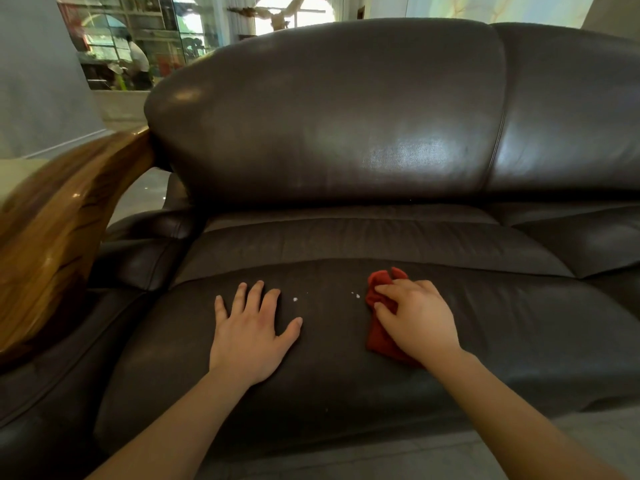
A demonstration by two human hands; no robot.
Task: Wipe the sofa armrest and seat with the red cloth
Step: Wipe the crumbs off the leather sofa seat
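Note:
A dark brown leather sofa fills the view; its seat cushion (329, 368) lies right in front of me. My right hand (417, 318) presses the crumpled red cloth (379, 336) flat onto the seat, fingers curled over it. My left hand (251, 332) rests palm down on the seat to the left, fingers spread, holding nothing. A few small white crumbs (295, 299) lie on the leather between the two hands. The polished wooden armrest (52, 237) curves along the left edge, well away from both hands.
The padded backrest (329, 109) rises behind the seat, and a second seat cushion (588, 244) continues to the right. A leather side pad (138, 258) sits under the wooden armrest. A person stands far off at the back left by glass shelves (138, 57).

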